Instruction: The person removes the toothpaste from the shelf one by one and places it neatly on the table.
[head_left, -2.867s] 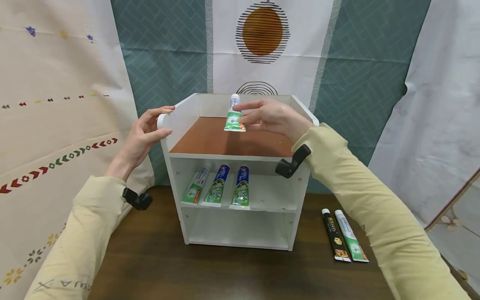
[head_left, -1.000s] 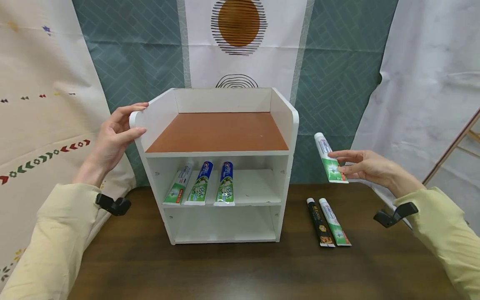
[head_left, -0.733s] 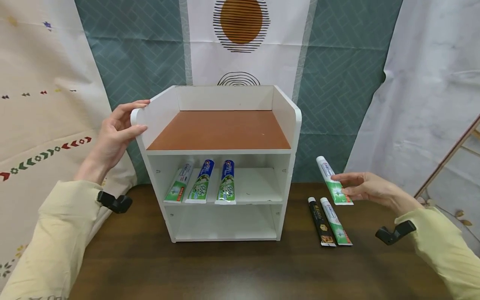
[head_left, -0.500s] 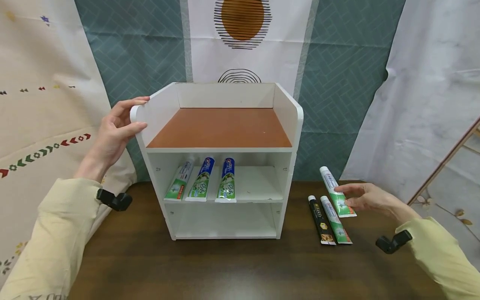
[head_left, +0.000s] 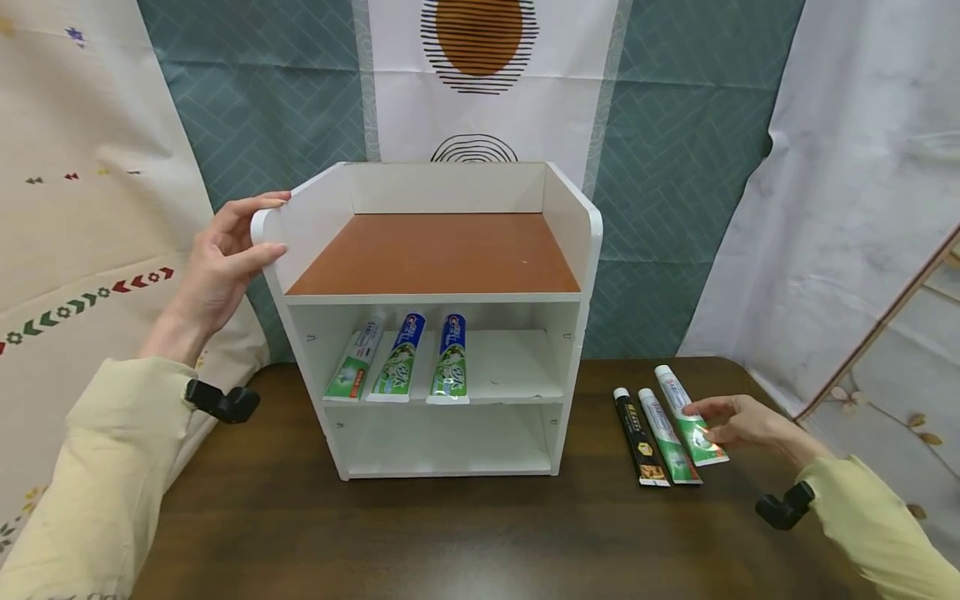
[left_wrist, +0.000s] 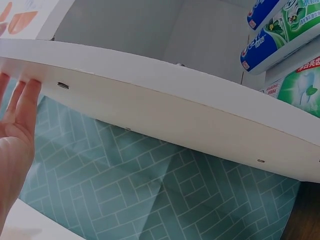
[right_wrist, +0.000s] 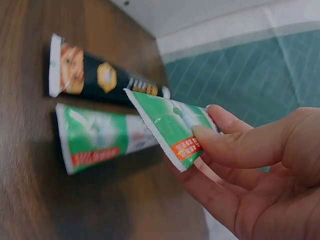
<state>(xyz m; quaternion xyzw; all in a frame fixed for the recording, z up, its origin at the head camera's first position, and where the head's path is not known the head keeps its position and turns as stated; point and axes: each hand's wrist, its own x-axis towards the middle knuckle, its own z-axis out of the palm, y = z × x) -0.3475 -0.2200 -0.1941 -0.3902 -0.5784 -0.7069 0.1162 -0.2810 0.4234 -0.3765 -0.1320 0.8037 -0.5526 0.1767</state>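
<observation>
On the right of the head view, my right hand (head_left: 753,427) pinches a green-and-white toothpaste tube (head_left: 673,392) between thumb and fingers, low over the wooden table. In the right wrist view this tube (right_wrist: 162,122) is tilted, its flat crimped end towards the table. To its left lie another green-and-white toothpaste tube (head_left: 667,435) and a black toothpaste tube (head_left: 637,433). My left hand (head_left: 217,267) grips the upper left side panel of a white shelf unit (head_left: 435,299), thumb at the front edge. The left wrist view shows its fingers (left_wrist: 27,102) along the panel's outer face.
Several toothpaste tubes lean on the middle shelf: a green-and-white tube (head_left: 356,358) and two blue-and-green tubes (head_left: 397,358), all left of its right end. The brown top board (head_left: 442,254) has raised white sides. Cloths (head_left: 682,167) hang behind the dark wooden table (head_left: 450,533).
My right hand has carried the toothpaste tube from above the shelf unit's top to the right, then down beside the two tubes on the table. My left hand keeps its grip on the panel.
</observation>
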